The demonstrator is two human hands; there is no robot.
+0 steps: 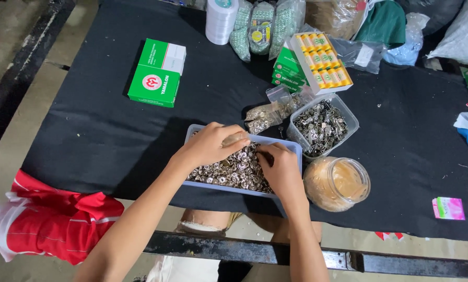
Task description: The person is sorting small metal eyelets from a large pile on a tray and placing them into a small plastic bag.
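- Both hands dip into a shallow pale-blue tray (pixel 295 148) of small silver metal rings (pixel 233 169) at the near edge of the tabletop (pixel 103 136). The left hand (pixel 211 144) curls loosely over the pile, fingers bent down onto the rings; whether it pinches any cannot be told. The right hand (pixel 282 169) lies knuckles-up with fingertips buried in the rings, its grip hidden too.
- Just right of the tray, touching the right wrist's side, stands a glass jar (pixel 336 184) of pale contents.
- Behind the tray sit a clear tub of dark metal clips (pixel 324 125) and a small clear bag of metal pieces (pixel 268 114).
- Farther back lie green boxes (pixel 157 72) toward the left, and a carton of yellow tubes (pixel 324 60).
- Along the far edge stand a white roll stack (pixel 221 20) and plastic bags (pixel 262 26).
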